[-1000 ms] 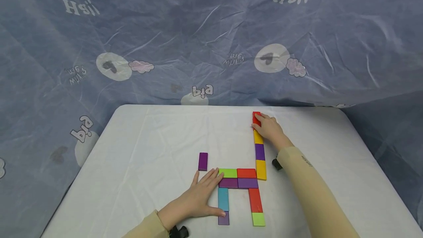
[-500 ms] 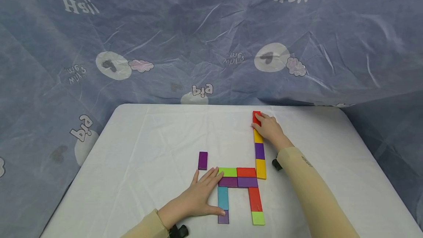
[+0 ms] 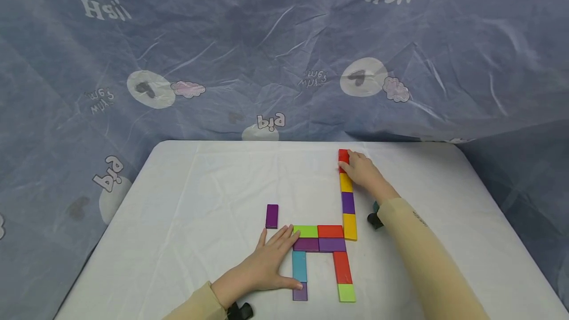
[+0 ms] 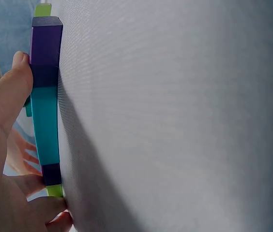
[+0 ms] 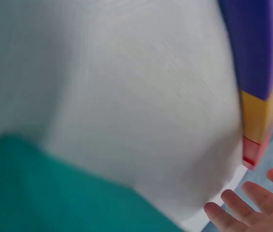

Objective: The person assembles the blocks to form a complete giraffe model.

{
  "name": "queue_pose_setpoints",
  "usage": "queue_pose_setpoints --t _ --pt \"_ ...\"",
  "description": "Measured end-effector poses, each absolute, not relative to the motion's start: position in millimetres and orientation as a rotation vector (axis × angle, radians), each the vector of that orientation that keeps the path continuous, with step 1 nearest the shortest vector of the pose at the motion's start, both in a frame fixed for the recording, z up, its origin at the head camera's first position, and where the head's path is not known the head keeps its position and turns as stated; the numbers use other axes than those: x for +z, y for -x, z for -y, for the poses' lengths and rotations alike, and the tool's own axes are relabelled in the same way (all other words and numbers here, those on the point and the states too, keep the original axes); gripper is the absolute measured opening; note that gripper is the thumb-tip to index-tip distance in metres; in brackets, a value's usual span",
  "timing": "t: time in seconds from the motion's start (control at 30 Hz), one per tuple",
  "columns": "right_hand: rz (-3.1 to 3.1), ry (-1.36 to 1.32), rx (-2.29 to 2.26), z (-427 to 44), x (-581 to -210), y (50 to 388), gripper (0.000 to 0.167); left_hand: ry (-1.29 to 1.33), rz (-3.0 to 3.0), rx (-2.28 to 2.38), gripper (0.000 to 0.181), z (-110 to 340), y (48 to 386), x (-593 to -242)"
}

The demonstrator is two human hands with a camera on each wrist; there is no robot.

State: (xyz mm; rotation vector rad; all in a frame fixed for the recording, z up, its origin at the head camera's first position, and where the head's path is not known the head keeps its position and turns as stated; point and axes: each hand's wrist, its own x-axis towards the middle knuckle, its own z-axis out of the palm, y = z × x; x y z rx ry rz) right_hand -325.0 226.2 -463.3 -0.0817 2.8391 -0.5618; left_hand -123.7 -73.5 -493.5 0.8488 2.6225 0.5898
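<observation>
Coloured flat blocks form a figure on a white table. Its tall right column runs from a red block (image 3: 343, 154) through a yellow block (image 3: 346, 182) and a purple block (image 3: 348, 203) to another yellow one. My right hand (image 3: 364, 172) is at the red block, thumb over it, fingers at its right edge; in the right wrist view the fingers look extended. My left hand (image 3: 266, 263) lies spread along the left side, fingertips by the lime block (image 3: 305, 231), thumb at the lower purple block (image 3: 300, 292). Between these is a light-blue block (image 3: 299, 266).
A loose purple block (image 3: 272, 216) lies beyond my left fingers. The white table (image 3: 213, 186) ends at a patterned blue-grey cloth (image 3: 249, 53). In the right wrist view a blurred teal shape (image 5: 68, 193) fills the lower left corner.
My right fingers have slid off the red block's top toward its right edge, and the right forearm has shifted slightly right. My left hand stays put.
</observation>
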Motion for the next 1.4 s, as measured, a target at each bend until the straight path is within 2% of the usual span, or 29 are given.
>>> queue_pose_setpoints --t 0.2,0.4,0.63,0.8,1.13,1.4 --pt "-2.778 0.085 -0.632 -239 -444 309 0.068 -0.846 -2.615 0.597 0.109 73 123 -491" --pt "-2.739 0.022 -0.571 -251 -431 275 0.064 -0.841 -2.604 0.609 0.109 73 122 -489" --pt "-2.756 0.106 -0.568 -274 -441 228 0.058 -0.845 -2.607 0.6 0.109 72 123 -493" --pt "-2.821 0.14 -0.582 -285 -451 207 0.057 -0.86 -2.622 0.592 0.11 72 123 -494" --pt "-2.906 0.068 -0.608 -284 -459 199 0.055 -0.869 -2.624 0.618 0.11 73 123 -492" --pt "-2.928 -0.088 -0.794 -283 -465 205 0.04 -0.864 -2.626 0.612 0.109 73 122 -492"
